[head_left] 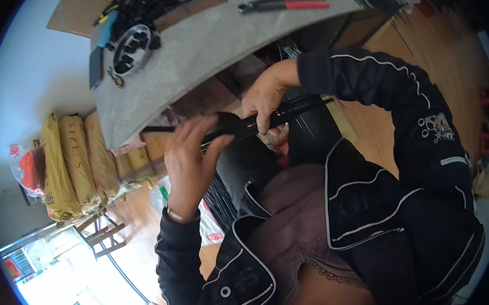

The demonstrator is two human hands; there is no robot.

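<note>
Head view, one moment, items as follows. Bundle of thin black rods (254, 123): long, slender, held level just below the near edge of the grey worktable (203, 47), running from the left hand across to the right. Right hand (265, 101): fingers curled shut around the bundle from above, knuckles up, dark jacket sleeve with pale piping behind it. Left hand (187, 156): fingers half open and spread, thumb and fingertips touching the bundle's left end; whether they grip it firmly cannot be told. On the worktable, far side: pliers with red handles (285, 4); round black-and-silver ring part (131, 49) beside a heap of small black pieces (155, 6). Beyond the table's left edge: tall yellow paper sacks (75, 161) standing side by side near the pale wall.
</note>
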